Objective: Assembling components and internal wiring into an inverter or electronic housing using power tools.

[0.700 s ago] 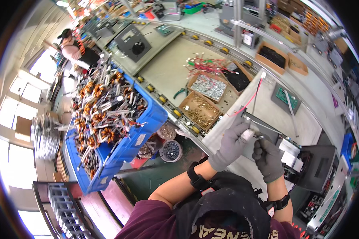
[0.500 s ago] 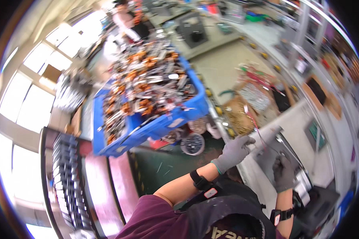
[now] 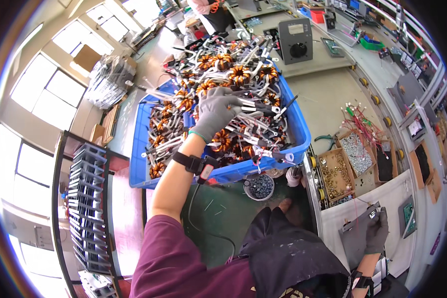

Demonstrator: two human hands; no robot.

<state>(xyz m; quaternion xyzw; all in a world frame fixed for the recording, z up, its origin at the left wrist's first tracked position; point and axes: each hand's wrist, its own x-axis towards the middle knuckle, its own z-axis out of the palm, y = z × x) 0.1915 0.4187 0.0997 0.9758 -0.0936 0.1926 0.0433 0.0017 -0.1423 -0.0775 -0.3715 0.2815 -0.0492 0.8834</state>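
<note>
My left hand, in a grey glove, reaches over a blue plastic bin heaped with copper-wound ring coils. Its fingers are curled together, and white-sleeved wire leads stick out beside the fingertips. Which coil those leads belong to is hidden in the heap. At the lower right my gloved right hand closes on the edge of a dark grey metal panel above the workbench. A small silvery patch shows on the panel near the fingertips.
Cardboard boxes of brass fasteners and silvery screws stand on the bench, near green-handled pliers and red wires. A bucket sits below the bin. A rack of dark parts stands left. Another person stands beyond.
My left hand has gone from the bench, left and away from me, into the heap of coils. My right hand has gripped the panel's edge. The view has swung left.
</note>
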